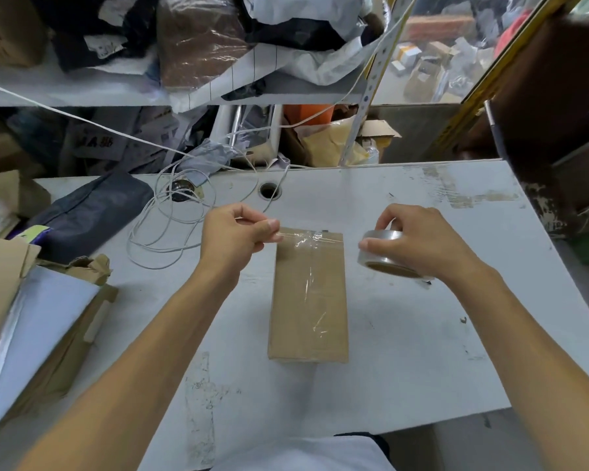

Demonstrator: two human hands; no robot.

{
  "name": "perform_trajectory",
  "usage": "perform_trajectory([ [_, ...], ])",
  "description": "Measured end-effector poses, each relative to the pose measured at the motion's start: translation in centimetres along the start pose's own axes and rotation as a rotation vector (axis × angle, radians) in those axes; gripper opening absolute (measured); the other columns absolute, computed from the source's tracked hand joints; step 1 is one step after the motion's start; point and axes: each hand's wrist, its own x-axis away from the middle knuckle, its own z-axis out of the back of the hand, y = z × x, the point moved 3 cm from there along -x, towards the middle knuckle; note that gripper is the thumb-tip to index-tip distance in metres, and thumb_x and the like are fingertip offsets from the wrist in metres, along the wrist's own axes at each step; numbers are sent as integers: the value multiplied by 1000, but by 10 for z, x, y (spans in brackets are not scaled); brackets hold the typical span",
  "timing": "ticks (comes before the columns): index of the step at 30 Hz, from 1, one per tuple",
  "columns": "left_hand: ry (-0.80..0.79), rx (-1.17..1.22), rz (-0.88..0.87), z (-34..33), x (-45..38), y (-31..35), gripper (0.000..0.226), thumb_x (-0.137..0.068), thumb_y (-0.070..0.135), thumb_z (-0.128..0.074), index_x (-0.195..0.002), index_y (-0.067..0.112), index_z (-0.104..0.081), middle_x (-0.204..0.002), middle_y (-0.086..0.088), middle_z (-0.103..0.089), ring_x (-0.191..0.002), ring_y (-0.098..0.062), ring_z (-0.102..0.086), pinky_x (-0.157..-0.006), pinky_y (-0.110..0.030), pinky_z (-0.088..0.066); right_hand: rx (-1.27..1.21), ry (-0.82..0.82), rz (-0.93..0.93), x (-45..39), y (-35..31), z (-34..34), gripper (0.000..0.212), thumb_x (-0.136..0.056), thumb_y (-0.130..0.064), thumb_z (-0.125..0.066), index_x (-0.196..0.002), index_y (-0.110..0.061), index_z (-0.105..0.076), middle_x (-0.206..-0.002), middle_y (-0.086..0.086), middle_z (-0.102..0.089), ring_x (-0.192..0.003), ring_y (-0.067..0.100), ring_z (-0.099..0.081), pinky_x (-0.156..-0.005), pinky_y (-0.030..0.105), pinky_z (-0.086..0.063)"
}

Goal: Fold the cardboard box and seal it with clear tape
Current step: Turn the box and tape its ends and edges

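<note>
No legible text anywhere.

Matt brown cardboard box [308, 300] w/ glossy clear tape [386, 254]; scuffed table [422, 334].

A closed cardboard box [308, 297] lies on the white table [422, 334]. The left hand [233, 234] pinches a clear tape strip [298, 236] across the box's far end. The right hand [422, 241] grips the tape roll [386, 253].
</note>
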Motion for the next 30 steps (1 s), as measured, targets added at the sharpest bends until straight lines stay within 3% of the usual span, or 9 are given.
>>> perform_trajectory([
  [4,15,-10,55,1,-18,-3,18,-82,3,-77,-75,10,-62,-70,-7,-71,-66,-12,-74,-57,-19,-47,-9,-34,-24,-24,-1,-5,42,-72,-62,-76,-92,-27,-63,-96,-6,-60,-90,13,-54,-61,26,-38],
  [16,19,-60,158,3,-48,-23,21,-83,4,-77,-70,10,-61,-85,-16,-75,-69,-14,-76,-51,-14,-47,-6,-220,-87,-55,5,-21,50,-65,-67,-78,-90,-27,-63,-92,-10,-59,-82,4,-53,-60,29,-39],
  [20,30,-76,163,2,-54,-29,21,-82,6,-79,-69,10,-62,-80,-14,-72,-61,-11,-70,-54,-16,-49,-14,-234,-93,-60,8,-28,50,-64,-69,-77,-89,-27,-63,-94,-7,-60,-83,3,-52,-61,30,-40],
  [26,33,-19,192,-1,-57,-43,13,-85,5,-75,-80,8,-63,-76,-5,-75,-69,-11,-74,-62,-21,-48,-37,-246,-103,-65,12,-31,50,-61,-70,-77,-86,-28,-63,-93,-7,-61,-83,5,-54,-61,30,-39],
  [30,87,-21,177,-6,-56,-55,14,-84,11,-77,-79,8,-64,-72,2,-76,-56,-6,-65,-64,-26,-46,-76,-272,-109,-66,12,-34,47,-63,-66,-79,-85,-28,-64,-91,-6,-64,-82,9,-57,-61,31,-42],
])
